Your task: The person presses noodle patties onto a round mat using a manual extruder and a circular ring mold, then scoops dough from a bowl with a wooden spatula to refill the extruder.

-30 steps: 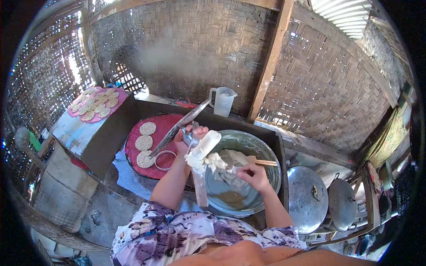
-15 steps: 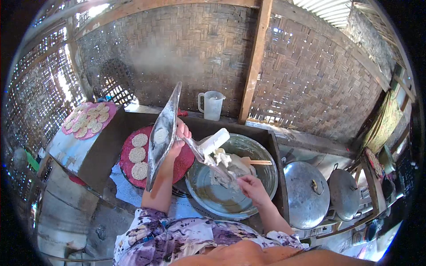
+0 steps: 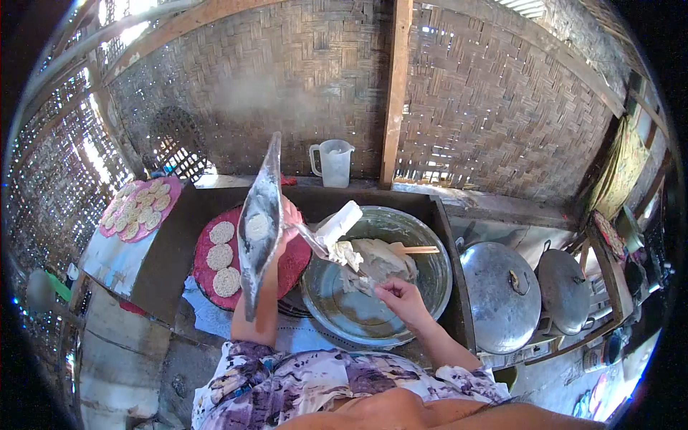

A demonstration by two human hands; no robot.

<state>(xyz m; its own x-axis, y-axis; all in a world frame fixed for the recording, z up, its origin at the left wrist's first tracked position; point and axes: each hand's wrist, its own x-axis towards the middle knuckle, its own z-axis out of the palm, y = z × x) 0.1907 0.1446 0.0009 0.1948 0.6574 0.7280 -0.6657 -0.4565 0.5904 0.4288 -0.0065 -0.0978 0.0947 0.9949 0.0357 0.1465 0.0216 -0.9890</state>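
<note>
My left hand (image 3: 289, 221) is closed at the edge of a long, diamond-shaped metal plate (image 3: 258, 208), which stands tilted with a pale round patch at its middle. From this hand a metal arm (image 3: 309, 235) reaches right to a white block-like piece (image 3: 340, 221), with lumps of white dough (image 3: 345, 254) just below it. My right hand (image 3: 401, 297) pinches the end of a thin, dough-smeared tool (image 3: 363, 279) whose far end meets those lumps. Beneath is a wide metal basin (image 3: 344, 326) holding greyish dough (image 3: 387, 265) and a wooden stick (image 3: 419, 249).
Left of the basin, a round red tray (image 3: 204, 272) bears three lacy white discs (image 3: 220, 256). A pink tray (image 3: 168, 208) of many discs sits farther left. Behind stands a plastic jug (image 3: 335, 163); lidded metal pots (image 3: 494, 297) are at right. A woven wall (image 3: 301, 93) closes the back.
The view has shifted slightly. My right hand and its tool have moved a little left and the white dough lumps now sit lower and more gathered. My left hand keeps its hold.
</note>
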